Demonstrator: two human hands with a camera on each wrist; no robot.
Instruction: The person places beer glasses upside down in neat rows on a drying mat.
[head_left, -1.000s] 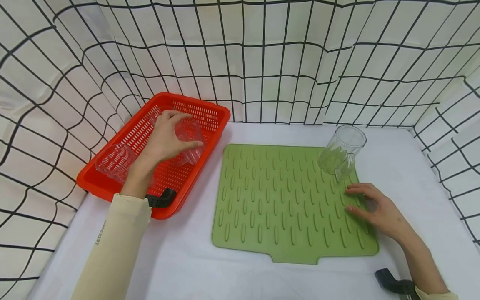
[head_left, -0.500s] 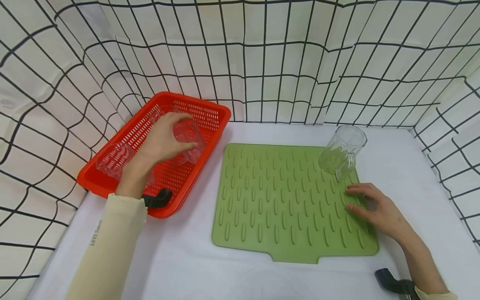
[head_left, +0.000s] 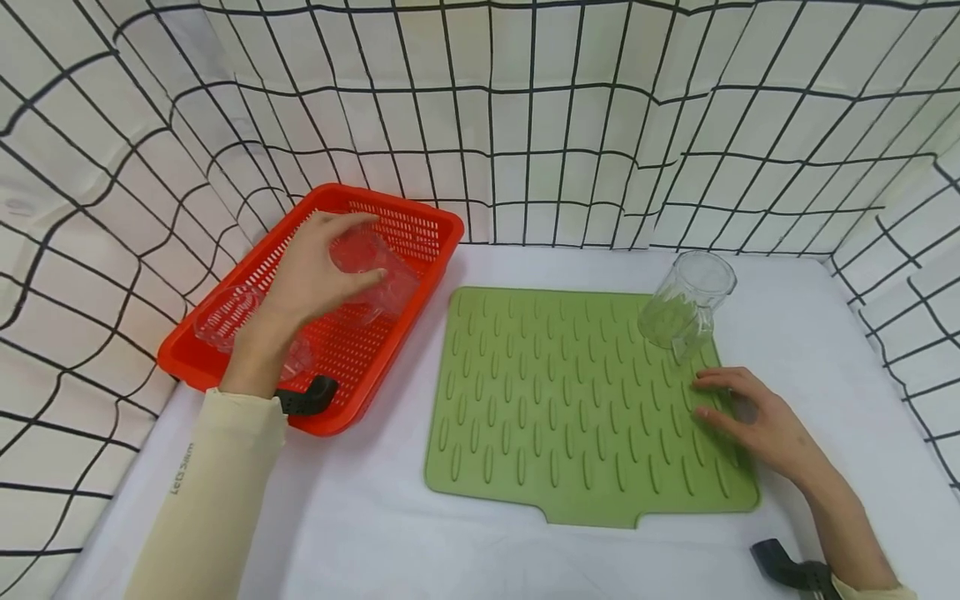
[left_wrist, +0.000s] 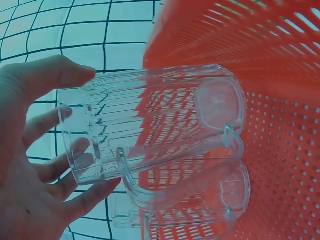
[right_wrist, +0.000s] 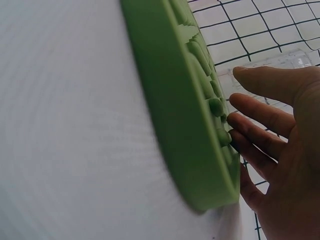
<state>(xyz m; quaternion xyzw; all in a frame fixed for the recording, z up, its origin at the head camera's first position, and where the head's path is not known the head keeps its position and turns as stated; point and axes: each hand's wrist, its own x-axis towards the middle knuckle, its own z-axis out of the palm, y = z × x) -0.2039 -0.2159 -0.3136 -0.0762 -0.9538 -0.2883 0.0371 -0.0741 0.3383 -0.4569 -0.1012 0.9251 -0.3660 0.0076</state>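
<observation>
In the head view, my left hand (head_left: 300, 271) reaches into the red basket (head_left: 408, 333) and grips a clear glass mug (head_left: 386, 283). The left wrist view has this mug (left_wrist: 165, 115) lying on its side, thumb at one side of its mouth and fingers around the other, its handle (left_wrist: 175, 185) turned away from the palm. A second glass mug (left_wrist: 235, 192) lies just beyond it. My right hand (head_left: 765, 425), fingers loosely bent and holding nothing, lies at the right edge of the green ribbed mat (head_left: 570, 400). Past its fingertips, another glass mug (head_left: 686, 300) stands upside down on the mat's far right corner.
More clear glassware (head_left: 228, 317) lies at the basket's left side, partly behind my left forearm. A black wire grid (head_left: 528, 125) with white cloth behind it encloses the back and sides. White cloth (head_left: 375, 517) covers the table.
My left hand has drawn slightly left within the basket, and the mug it grips has shifted and tilted along with it. The right hand and the mug on the mat stay put.
</observation>
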